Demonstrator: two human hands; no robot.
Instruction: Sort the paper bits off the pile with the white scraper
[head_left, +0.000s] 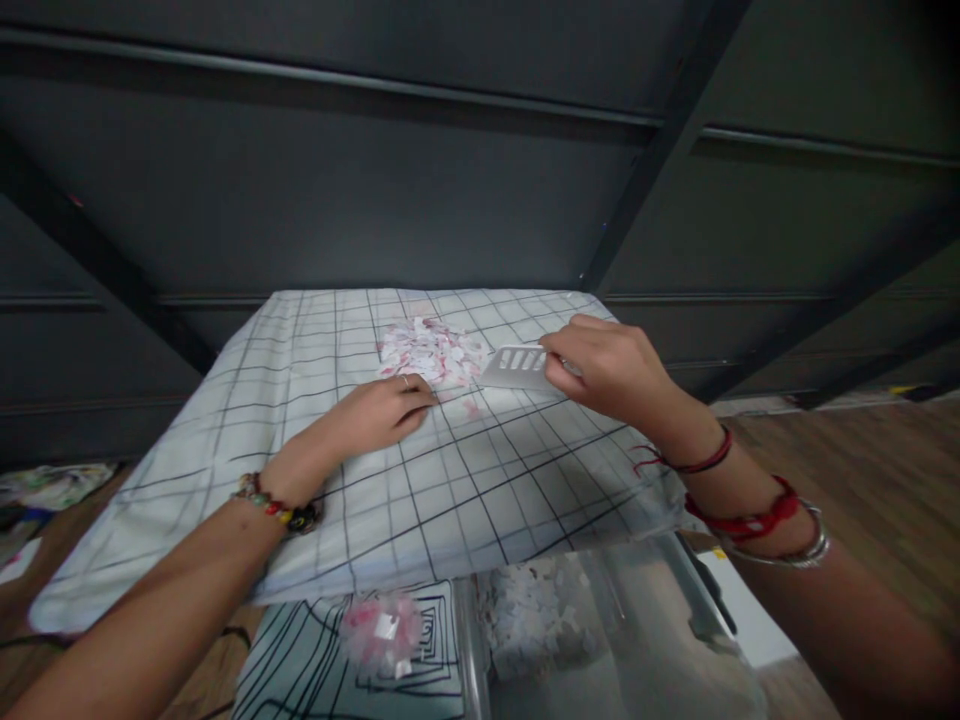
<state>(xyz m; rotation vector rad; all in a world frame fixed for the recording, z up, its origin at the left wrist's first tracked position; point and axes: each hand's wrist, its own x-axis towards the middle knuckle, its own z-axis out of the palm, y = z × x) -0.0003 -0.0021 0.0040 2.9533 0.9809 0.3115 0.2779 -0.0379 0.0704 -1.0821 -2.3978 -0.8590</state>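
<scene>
White and pink paper scraps lie in a loose heap at the far middle of a white cloth with dark grid lines. At the heap's three o'clock, a grey slotted plate stands tilted, its tip at the scraps' edge. The right hand grasps the plate's other end between thumb and fingers. At the heap's seven o'clock, the left hand rests palm down with fingers loosely bent, gripping nothing visible, fingertips by the near edge; whether they press on scraps I cannot tell. Beaded bracelets circle the left wrist. Below the cloth, toward five o'clock, a clear plastic bin holds more pale scraps. Between six and seven, a pinkish translucent bundle sits on a black-lined pale-blue surface. Dark panelling rises at twelve.
</scene>
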